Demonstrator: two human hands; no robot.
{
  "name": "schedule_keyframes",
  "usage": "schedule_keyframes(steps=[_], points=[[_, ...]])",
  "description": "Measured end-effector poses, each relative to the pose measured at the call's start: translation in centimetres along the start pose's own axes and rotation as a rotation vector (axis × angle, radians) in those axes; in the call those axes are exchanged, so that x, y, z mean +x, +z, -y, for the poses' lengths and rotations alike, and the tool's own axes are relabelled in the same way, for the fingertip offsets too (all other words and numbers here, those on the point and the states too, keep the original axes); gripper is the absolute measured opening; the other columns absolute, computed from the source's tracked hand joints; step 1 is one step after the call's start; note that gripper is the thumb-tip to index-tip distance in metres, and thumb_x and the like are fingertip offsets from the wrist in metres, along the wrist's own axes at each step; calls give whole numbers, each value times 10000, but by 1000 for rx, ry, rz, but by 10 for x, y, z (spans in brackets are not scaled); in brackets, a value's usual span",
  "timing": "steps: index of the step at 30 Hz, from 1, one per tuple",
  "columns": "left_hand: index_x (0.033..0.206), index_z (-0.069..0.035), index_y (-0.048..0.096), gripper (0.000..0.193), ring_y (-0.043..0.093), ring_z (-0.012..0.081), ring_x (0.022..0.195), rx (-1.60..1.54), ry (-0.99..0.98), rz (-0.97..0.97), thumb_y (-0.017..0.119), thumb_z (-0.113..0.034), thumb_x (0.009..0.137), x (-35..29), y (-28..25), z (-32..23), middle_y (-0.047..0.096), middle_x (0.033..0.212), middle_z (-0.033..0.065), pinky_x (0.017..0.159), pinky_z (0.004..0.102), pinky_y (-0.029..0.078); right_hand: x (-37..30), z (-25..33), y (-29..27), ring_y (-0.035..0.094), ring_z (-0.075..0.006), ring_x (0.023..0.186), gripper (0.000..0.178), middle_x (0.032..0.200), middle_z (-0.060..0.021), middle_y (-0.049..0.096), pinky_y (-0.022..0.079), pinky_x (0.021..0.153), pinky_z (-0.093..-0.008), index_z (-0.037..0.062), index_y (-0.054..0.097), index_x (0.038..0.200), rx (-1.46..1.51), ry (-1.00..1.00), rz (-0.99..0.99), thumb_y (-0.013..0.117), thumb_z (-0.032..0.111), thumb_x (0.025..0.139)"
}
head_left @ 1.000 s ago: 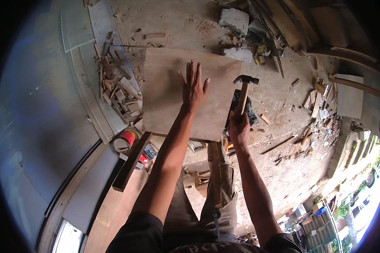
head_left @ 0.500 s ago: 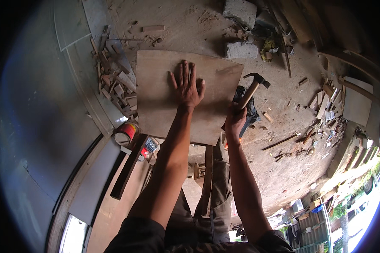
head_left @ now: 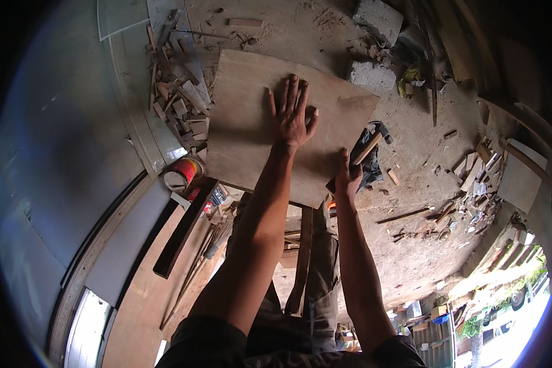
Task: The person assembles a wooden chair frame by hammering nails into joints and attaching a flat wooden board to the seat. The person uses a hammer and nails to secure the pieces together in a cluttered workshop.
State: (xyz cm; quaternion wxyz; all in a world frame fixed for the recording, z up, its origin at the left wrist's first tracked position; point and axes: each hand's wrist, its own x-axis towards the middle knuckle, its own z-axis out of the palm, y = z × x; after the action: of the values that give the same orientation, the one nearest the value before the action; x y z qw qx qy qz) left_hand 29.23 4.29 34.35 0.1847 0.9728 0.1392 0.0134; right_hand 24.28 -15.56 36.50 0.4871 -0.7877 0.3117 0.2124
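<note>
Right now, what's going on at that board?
A person's left hand lies flat, fingers spread, on a wooden board. The right hand grips a hammer by its wooden handle at the board's right edge, head raised off the wood. A red can and wood scraps lie to the left.

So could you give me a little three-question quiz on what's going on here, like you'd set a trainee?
1. True or false: the left hand lies flat, fingers spread, on the wooden board.
2. What does the right hand hold? A) a saw B) a hammer C) a paint brush
3. Fill in: the red can stands near the board's ____ edge, on the person's own side.

Key
1. True; the palm presses on the board.
2. B; the hand grips its wooden handle, with the head up beyond the board's right edge.
3. Left.
</note>
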Motion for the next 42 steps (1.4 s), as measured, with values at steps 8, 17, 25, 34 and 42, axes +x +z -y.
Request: schedule_keyframes(steps=[8,17,25,34,42], points=[[1482,-130,338,680,230,291,1453,9,30,-62,482,-446,898,-2,5,0,257,1569,113,1165,580,50,-3,7,1,587,-137,812,488,904,-73,651,475,727,-282,-43,607,1016,82,-21,22,782,366,817],[1461,-75,332,633,243,335,1437,-99,113,-105,484,-410,946,-4,-6,2,277,1542,161,1155,580,111,3,-3,5,617,-138,811,472,905,-91,690,484,733,-279,-56,650,992,221,17,53,809,340,790],[1394,-3,375,585,366,395,1353,32,-514,-375,483,-381,960,-47,-53,111,376,1459,230,1103,579,252,-3,2,-13,512,-122,715,525,792,-22,596,433,660,-309,-21,651,923,106,32,57,800,457,764],[1170,-57,596,526,561,445,1112,-258,-797,210,417,-508,966,-116,-75,162,602,1204,241,937,490,445,14,-4,-30,534,-98,612,435,661,-23,604,430,592,-280,-4,653,791,-136,-62,121,779,413,796],[1120,8,613,361,577,424,1060,-284,-743,-79,523,-295,947,-135,-59,175,626,1088,253,930,459,451,17,-10,-35,515,-90,568,380,630,-1,575,403,541,-282,21,665,777,-76,-109,101,757,388,817]])
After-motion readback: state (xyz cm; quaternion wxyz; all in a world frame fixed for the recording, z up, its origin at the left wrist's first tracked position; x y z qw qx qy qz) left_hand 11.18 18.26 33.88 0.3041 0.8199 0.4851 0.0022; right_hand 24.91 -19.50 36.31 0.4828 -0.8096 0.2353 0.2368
